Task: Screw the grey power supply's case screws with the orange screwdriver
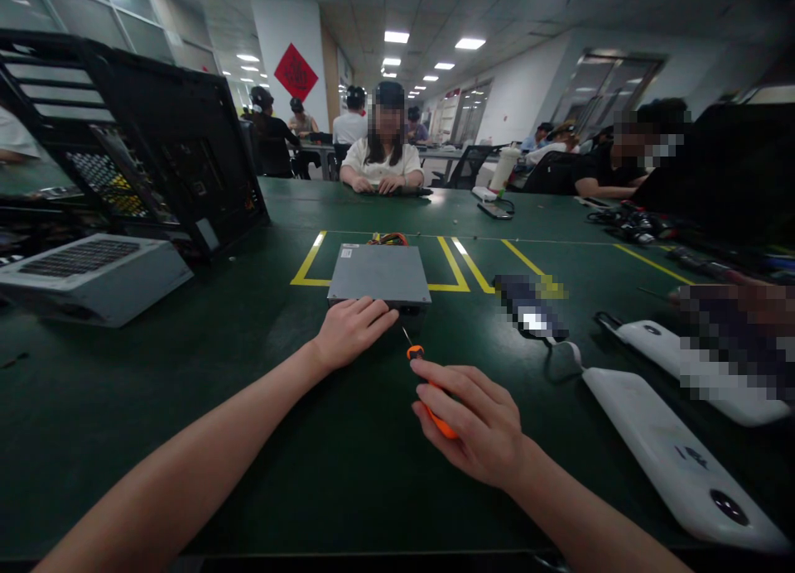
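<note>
One box (380, 271) lies just beyond the left hand (354, 333) in the head view; that nearer hand rests close-set fingers on its edge, hold unclear. The right hand (481, 420), front-right of the box, grips the screwdriver (415, 353), shaft slanting boxward.

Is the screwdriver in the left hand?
No, the right hand holds the orange screwdriver; the left hand is at the gray box.
</note>
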`<state>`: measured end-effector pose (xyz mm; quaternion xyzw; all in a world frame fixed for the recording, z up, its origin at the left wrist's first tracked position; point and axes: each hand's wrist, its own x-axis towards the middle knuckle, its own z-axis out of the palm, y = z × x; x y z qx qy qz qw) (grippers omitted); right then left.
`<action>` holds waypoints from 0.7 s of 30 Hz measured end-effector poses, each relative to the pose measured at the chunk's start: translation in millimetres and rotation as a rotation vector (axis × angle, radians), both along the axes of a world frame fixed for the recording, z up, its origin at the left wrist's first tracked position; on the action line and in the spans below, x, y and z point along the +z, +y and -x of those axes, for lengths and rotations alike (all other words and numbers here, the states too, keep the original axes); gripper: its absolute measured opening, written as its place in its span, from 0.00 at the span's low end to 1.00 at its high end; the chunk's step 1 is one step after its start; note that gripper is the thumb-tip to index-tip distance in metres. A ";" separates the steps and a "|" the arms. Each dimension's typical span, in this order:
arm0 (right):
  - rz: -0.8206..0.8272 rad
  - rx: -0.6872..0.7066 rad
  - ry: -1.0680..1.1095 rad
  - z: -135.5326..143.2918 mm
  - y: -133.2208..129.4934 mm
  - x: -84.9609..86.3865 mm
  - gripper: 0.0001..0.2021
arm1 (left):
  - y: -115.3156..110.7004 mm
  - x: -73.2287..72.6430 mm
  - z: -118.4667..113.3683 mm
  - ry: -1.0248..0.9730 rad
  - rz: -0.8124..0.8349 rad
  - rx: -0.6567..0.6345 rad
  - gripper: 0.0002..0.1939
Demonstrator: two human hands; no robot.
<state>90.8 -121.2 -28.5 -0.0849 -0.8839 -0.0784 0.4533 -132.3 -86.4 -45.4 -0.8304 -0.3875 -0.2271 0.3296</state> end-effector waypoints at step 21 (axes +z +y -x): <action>-0.007 -0.035 -0.024 1.4 2.5 -1.1 0.10 | -7.6 -17.5 -9.6 -0.462 0.411 0.102 0.10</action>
